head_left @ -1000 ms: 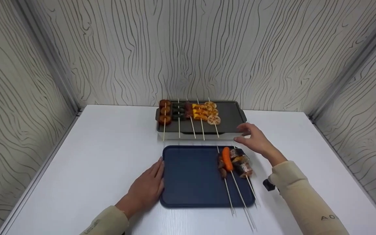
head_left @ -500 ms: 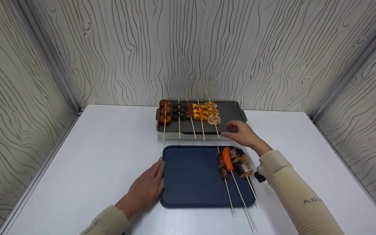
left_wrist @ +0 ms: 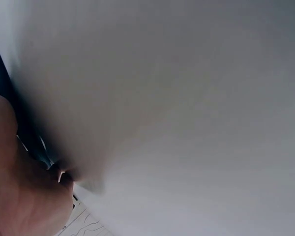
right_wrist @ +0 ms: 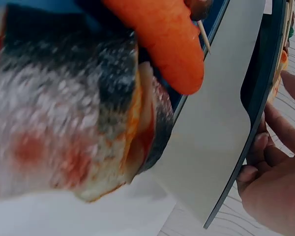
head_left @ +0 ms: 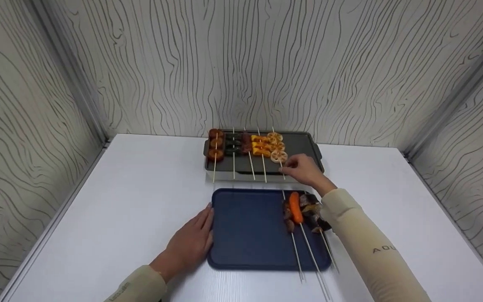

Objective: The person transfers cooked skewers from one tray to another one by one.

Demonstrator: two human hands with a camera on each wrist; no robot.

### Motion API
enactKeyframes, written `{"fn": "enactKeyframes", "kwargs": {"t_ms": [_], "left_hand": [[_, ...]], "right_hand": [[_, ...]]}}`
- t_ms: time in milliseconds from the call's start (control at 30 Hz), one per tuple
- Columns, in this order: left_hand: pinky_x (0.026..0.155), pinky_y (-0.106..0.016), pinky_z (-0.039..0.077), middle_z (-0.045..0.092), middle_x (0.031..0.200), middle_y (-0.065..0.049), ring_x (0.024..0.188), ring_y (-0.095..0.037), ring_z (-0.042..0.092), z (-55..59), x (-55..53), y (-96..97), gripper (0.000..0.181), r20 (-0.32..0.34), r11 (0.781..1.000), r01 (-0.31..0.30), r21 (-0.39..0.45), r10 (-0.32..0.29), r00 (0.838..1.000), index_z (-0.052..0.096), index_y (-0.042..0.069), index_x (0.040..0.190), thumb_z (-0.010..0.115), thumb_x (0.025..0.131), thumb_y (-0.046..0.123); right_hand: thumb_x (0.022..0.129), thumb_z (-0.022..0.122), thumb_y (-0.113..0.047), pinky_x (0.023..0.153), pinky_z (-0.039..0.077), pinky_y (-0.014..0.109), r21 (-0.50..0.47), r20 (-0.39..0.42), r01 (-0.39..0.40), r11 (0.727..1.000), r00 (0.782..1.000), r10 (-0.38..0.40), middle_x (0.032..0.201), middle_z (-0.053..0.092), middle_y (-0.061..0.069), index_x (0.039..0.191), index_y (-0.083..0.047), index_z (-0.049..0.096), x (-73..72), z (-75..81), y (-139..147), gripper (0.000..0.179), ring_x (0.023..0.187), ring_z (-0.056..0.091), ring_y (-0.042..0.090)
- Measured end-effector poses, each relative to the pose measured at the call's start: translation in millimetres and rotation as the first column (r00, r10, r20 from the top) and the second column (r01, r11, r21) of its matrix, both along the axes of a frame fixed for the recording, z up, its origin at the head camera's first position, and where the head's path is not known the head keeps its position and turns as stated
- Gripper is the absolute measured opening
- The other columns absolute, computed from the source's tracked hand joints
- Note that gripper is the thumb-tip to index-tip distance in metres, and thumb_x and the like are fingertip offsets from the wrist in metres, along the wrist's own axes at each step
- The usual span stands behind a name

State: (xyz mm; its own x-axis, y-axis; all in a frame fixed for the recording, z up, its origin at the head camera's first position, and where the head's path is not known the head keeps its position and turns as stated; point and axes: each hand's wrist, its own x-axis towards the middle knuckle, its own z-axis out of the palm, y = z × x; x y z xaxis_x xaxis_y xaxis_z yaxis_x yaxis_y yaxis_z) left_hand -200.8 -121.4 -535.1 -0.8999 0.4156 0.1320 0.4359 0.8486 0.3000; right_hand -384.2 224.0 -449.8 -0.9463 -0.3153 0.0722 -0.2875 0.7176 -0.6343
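Observation:
My left hand (head_left: 189,241) lies along the left edge of a dark blue tray (head_left: 250,228), its fingers straight and touching the rim. In the left wrist view only part of this hand (left_wrist: 27,191) shows. My right hand (head_left: 302,169) is at the front of a dark grill plate (head_left: 298,144), thumb and forefinger closing on the stick of the lotus root skewer (head_left: 279,156). How firmly they pinch it is hard to see. In the right wrist view the right hand (right_wrist: 275,172) has curled fingers over the plate's front edge.
Left of the lotus root lie a yellow skewer (head_left: 261,145), a dark red meat skewer (head_left: 246,144), a dark green one (head_left: 233,147) and a round brown one (head_left: 216,144). The tray's right side holds a sausage skewer (head_left: 295,207), a fish skewer (head_left: 312,209) and a brown meat skewer (head_left: 288,222).
My right hand has moved left along the plate's front edge to the lotus root skewer's stick, its fingers drawing together. The left hand stays at the tray. The head view has shifted slightly.

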Motion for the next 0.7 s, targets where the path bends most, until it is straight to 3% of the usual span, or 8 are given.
{"fn": "enactKeyframes", "kwargs": {"t_ms": [233,367,500,600,700], "left_hand": [[0.121,-0.045,0.033,0.023,0.168,-0.017,0.152,-0.032,0.030,-8.1,-5.3,0.4,0.059,0.005,0.999,-0.006,-0.046,0.006,1.000,0.028,-0.003,0.159,0.035,0.112,0.032],[0.120,-0.043,0.035,0.025,0.168,-0.016,0.152,-0.031,0.031,-14.0,-6.9,0.0,0.060,-0.024,0.999,-0.009,-0.046,0.008,1.000,0.029,-0.003,0.159,0.035,0.112,0.033],[0.118,-0.046,0.037,0.028,0.166,-0.018,0.150,-0.033,0.034,-14.6,-5.9,-0.5,0.059,-0.055,1.000,0.001,-0.025,-0.003,0.999,0.032,-0.004,0.157,0.038,0.111,0.032],[0.118,-0.046,0.037,0.029,0.165,-0.019,0.150,-0.034,0.035,-14.0,-5.1,-1.3,0.059,-0.063,1.000,0.005,-0.017,-0.006,0.998,0.033,-0.005,0.157,0.040,0.111,0.031],[0.119,-0.044,0.036,0.028,0.166,-0.018,0.150,-0.032,0.034,-14.1,-5.6,-2.6,0.058,-0.062,0.999,-0.002,-0.035,0.000,0.998,0.033,-0.005,0.157,0.040,0.111,0.030]], "right_hand": [[0.094,0.065,-0.003,0.063,0.047,0.036,0.067,-0.052,0.076,0.995,0.996,-0.072,0.081,0.071,0.011,0.089,0.003,0.075,-5.6,5.0,0.2,0.013,0.070,0.058,0.021],[0.092,0.060,0.003,0.058,0.037,0.033,0.125,-0.079,0.070,0.990,0.995,-0.061,0.065,0.056,0.004,0.074,0.001,0.065,-7.3,9.7,8.1,0.018,0.061,0.045,0.018],[0.091,0.056,0.004,0.054,0.030,0.031,0.135,-0.064,0.039,0.990,0.997,-0.031,0.058,0.039,-0.002,0.065,-0.006,0.051,-6.3,11.6,19.6,0.029,0.054,0.035,0.015],[0.093,0.053,0.004,0.050,0.031,0.029,0.111,-0.024,0.042,0.993,0.999,-0.040,0.056,0.038,-0.004,0.066,-0.008,0.050,-3.3,14.5,27.4,0.030,0.051,0.036,0.012],[0.097,0.051,0.002,0.048,0.035,0.028,0.060,0.037,0.052,0.997,0.998,-0.054,0.057,0.042,-0.003,0.075,-0.001,0.056,0.3,19.0,32.7,0.023,0.049,0.041,0.011]]}}
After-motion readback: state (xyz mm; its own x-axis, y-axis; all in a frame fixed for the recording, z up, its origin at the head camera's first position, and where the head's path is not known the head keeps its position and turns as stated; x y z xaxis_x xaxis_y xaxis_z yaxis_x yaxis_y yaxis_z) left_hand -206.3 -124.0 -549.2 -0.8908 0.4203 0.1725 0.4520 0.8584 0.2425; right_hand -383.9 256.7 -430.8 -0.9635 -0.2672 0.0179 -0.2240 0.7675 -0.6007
